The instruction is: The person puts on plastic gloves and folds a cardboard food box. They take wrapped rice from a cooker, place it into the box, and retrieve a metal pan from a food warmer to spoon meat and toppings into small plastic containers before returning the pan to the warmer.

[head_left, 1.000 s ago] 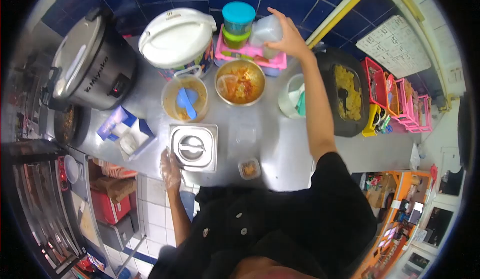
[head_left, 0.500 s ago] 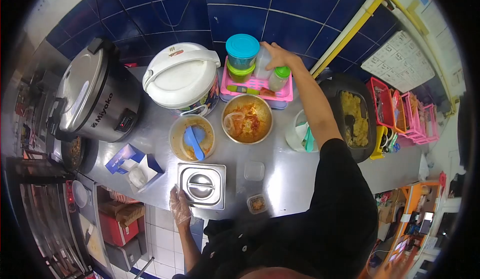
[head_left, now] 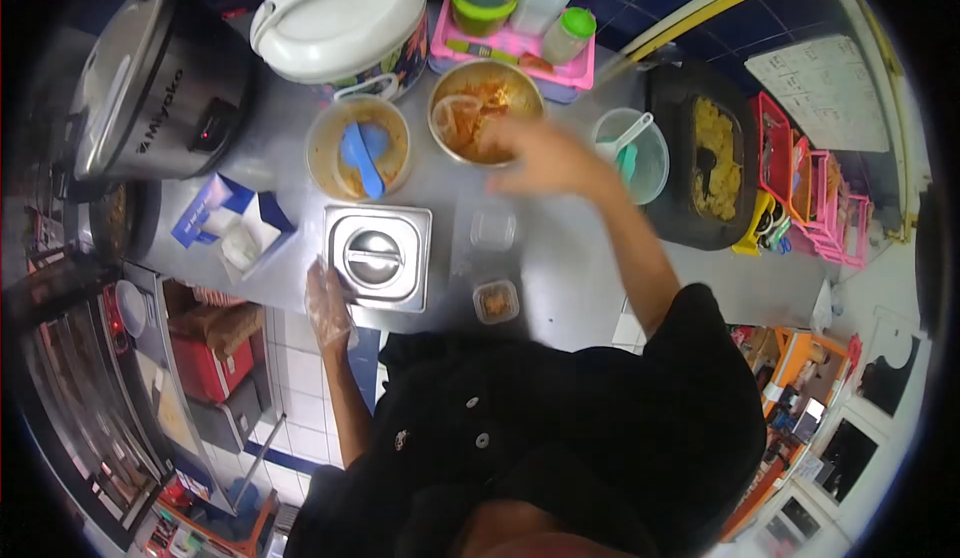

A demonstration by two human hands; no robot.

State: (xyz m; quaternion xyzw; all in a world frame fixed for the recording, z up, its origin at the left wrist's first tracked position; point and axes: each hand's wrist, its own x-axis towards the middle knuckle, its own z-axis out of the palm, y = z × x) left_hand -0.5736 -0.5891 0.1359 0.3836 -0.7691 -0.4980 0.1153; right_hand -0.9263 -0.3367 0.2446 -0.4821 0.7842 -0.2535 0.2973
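Observation:
My left hand (head_left: 328, 308), in a clear plastic glove, rests at the left edge of a lidded steel container (head_left: 376, 258); its finger grip is unclear. My bare right hand (head_left: 540, 158) is blurred over the right edge of a steel bowl (head_left: 485, 108) with reddish food and a clear item inside. Left of that bowl is a tub (head_left: 325, 148) holding a blue scoop (head_left: 362, 163). Two small clear containers lie nearer me, one looking empty (head_left: 493, 228), one with brown bits (head_left: 496, 302). A pink tray (head_left: 572, 76) holds a translucent container (head_left: 542, 0) and a green-lidded jar (head_left: 572, 36).
A large cooker (head_left: 165, 88) and a white-lidded pot (head_left: 345, 23) stand at the left and back. An opened blue-white box (head_left: 232, 226) lies left. At the right are a tub with utensils (head_left: 640, 163), a black pan of yellow food (head_left: 715, 158) and red baskets (head_left: 772, 158).
My right hand has left the translucent container on the pink tray and moved toward me, over the steel bowl's edge. My left hand remains beside the steel container. The camera view has shifted.

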